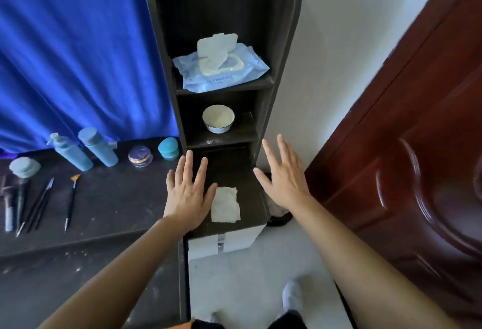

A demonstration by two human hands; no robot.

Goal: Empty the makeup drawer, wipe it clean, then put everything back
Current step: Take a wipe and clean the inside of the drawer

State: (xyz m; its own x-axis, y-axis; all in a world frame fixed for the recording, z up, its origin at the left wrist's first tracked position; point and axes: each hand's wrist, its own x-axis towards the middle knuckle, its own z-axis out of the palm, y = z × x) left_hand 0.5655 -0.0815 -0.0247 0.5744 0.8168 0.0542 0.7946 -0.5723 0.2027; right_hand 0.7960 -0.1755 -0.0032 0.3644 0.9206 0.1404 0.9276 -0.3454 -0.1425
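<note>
In the head view, I see the drawer (250,198) pulled out at the centre of the frame, and its dark inside holds only one white wipe (225,204). My left hand (189,190) is flat with the fingers spread, on the drawer's left edge, just beside the wipe at its 9 o'clock. My right hand (284,178) is also spread and holds nothing; it hovers over the right edge, at 3 o'clock from the wipe.

The makeup is out on the dark counter (109,206) at 9 o'clock from the drawer: two blue bottles (86,151), a small jar (140,156), a teal sponge (168,148) and several brushes (39,203). The wipes pack (221,70) lies open on the shelf at 12 o'clock.

I judge that the emptying is done. The wiping seems in progress or just finished, I cannot tell which. To remove the wipe and put everything back is still left.
</note>
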